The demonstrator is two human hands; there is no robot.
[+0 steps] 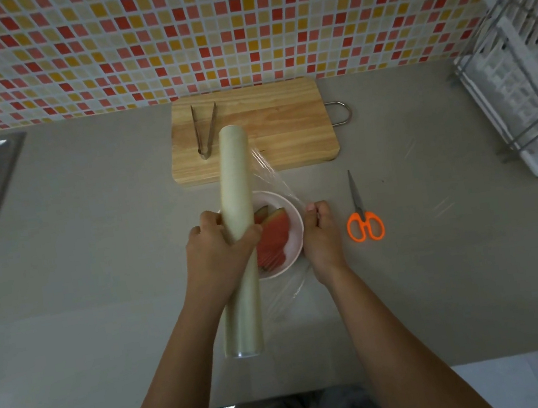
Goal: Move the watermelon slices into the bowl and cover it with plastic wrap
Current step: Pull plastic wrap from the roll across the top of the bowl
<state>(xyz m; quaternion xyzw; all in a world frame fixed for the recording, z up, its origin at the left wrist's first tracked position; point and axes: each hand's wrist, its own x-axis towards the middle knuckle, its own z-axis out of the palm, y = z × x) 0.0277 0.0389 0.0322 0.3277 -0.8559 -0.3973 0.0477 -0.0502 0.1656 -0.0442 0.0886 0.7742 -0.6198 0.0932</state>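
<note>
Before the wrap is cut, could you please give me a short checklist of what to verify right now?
1. Watermelon slices in the bowl: ok.
2. Cutting board free of slices: ok, only the tongs lie on it.
3. Left hand grips the roll firmly: ok.
4. Right hand pinches the film edge: ok.
5. Film spans the whole bowl: not ok, the roll sits over the bowl's left part, so only the right part is under film.
6. Scissors free and near the right hand: ok, on the counter right of the bowl.
</note>
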